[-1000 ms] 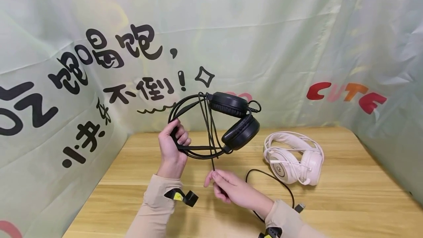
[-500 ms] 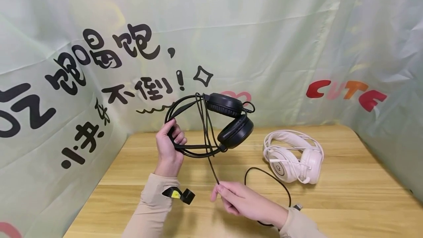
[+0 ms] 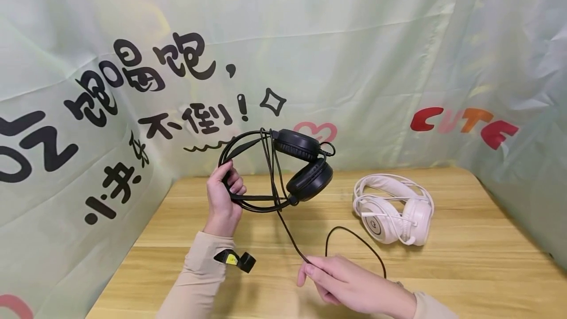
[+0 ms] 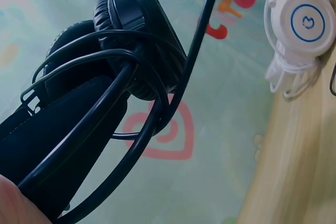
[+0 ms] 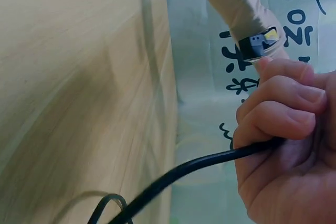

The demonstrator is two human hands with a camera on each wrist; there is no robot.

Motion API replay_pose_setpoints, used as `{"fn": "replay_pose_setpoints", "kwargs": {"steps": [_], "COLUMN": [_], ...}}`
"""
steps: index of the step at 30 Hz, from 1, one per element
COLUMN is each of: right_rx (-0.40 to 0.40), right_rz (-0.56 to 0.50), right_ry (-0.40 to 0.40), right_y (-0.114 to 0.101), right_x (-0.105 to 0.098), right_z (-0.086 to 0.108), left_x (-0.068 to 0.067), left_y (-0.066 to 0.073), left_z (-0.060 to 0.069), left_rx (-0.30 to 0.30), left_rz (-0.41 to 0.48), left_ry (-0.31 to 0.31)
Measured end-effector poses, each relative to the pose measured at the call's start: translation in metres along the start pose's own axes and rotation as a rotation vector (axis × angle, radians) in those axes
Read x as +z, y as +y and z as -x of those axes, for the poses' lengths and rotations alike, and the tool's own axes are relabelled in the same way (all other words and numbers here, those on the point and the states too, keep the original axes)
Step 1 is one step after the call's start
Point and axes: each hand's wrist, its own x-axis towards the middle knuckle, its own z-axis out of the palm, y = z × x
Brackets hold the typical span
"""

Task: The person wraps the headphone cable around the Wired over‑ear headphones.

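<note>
My left hand (image 3: 223, 196) grips the headband of a pair of black headphones (image 3: 310, 179), held above the table with the ear cups toward the right. Several turns of black cable (image 3: 290, 235) cross the headphones near the ear cups. From there a length of it runs taut down to my right hand (image 3: 350, 282), which pinches it between thumb and fingers. In the right wrist view the curled fingers (image 5: 278, 119) close round the cable. Past the right hand, its free part loops over the table. The left wrist view shows the headband and wrapped cable close up.
White headphones (image 3: 394, 210) with their own white cable wound round them lie on the wooden table (image 3: 478, 260) at the right. Printed cloth (image 3: 336, 63) hangs behind the table and along both sides.
My right hand has moved down and to the right, drawing out a longer stretch of cable. The left hand and black headphones have shifted slightly left.
</note>
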Motion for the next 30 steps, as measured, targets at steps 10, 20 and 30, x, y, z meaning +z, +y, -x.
{"fn": "replay_pose_setpoints", "kwargs": {"steps": [10, 20, 30], "right_rx": [0.073, 0.0, -0.021], "right_rz": [-0.056, 0.073, 0.181], "right_ry": [-0.033, -0.039, 0.007], "right_y": [-0.014, -0.025, -0.034], "right_x": [-0.002, -0.015, -0.027], "right_z": [0.026, 0.048, 0.06], "left_x": [-0.006, -0.013, -0.019], "left_y": [0.0, 0.0, -0.005], "left_z": [-0.004, -0.012, -0.017], "left_rx": [0.03, 0.053, 0.073], "left_rz": [-0.041, -0.091, -0.135], "left_ry": [-0.003, 0.005, 0.016]}}
